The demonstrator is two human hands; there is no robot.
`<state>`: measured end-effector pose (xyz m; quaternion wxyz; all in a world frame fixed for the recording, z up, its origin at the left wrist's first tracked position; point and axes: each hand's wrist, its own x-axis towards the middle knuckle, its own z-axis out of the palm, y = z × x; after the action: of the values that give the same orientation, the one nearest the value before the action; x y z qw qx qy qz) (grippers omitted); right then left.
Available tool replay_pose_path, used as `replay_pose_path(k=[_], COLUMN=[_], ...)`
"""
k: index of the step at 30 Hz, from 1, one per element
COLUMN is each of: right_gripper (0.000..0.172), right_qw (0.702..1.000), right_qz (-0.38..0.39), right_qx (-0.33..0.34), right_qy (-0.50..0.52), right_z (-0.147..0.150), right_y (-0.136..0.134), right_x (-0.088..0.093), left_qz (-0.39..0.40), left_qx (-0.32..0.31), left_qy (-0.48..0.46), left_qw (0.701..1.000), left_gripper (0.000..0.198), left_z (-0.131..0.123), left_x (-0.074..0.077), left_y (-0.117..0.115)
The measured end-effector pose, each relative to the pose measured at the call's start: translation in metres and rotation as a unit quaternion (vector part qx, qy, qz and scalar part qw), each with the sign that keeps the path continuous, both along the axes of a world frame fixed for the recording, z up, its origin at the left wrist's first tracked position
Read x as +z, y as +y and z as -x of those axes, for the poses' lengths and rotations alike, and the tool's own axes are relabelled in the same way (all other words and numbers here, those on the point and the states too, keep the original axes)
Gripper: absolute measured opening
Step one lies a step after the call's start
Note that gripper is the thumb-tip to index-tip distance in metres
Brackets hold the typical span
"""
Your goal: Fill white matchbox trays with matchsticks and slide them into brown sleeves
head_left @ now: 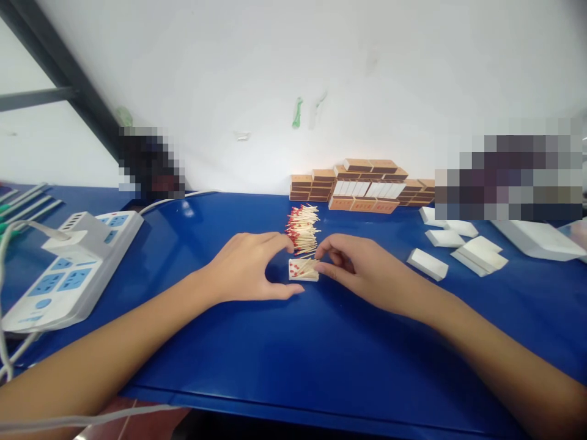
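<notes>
A small white matchbox tray (pixel 303 278) lies on the blue table, with several red-headed matches (pixel 300 267) in it, some tilted. My left hand (pixel 250 266) is open around the tray's left side, thumb at the near edge and forefinger towards the far side. At the right end, my right hand (pixel 353 266) has its thumb and forefinger bent about the bare ends of matches; its other fingers are curled. Just beyond the tray is a pile of loose matches (pixel 305 229), red heads mostly to the left.
Brown matchboxes (pixel 362 203) are stacked against the wall, with white trays standing among them. More white trays (pixel 427 264) lie scattered at the right. On the left are a power strip (pixel 87 275) and its white cables. The blue table's (pixel 284 360) front edge runs along the bottom.
</notes>
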<state>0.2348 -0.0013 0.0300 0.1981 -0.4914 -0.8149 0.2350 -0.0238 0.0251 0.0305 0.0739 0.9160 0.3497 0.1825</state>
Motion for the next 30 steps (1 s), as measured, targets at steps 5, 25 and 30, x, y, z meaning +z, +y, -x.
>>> replay_pose_path(k=[5, 25, 30], right_gripper=[0.018, 0.025, 0.010], right_qw=[1.000, 0.995, 0.992], right_qz=[-0.015, -0.074, -0.107], right_qx=[-0.006, 0.063, 0.059], right_qy=[-0.021, -0.010, -0.025], right_z=[-0.005, 0.001, 0.002], right_y=[0.002, -0.004, -0.005], right_x=[0.004, -0.008, -0.008], left_qz=[0.018, 0.025, 0.016], left_qx=[-0.026, -0.037, -0.024], left_qy=[0.017, 0.009, 0.006], left_qw=[0.999, 0.999, 1.000], left_gripper=[0.043, 0.042, 0.038], left_z=[-0.003, -0.004, -0.005], left_x=[-0.009, -0.012, -0.012], left_y=[-0.001, 0.000, -0.001])
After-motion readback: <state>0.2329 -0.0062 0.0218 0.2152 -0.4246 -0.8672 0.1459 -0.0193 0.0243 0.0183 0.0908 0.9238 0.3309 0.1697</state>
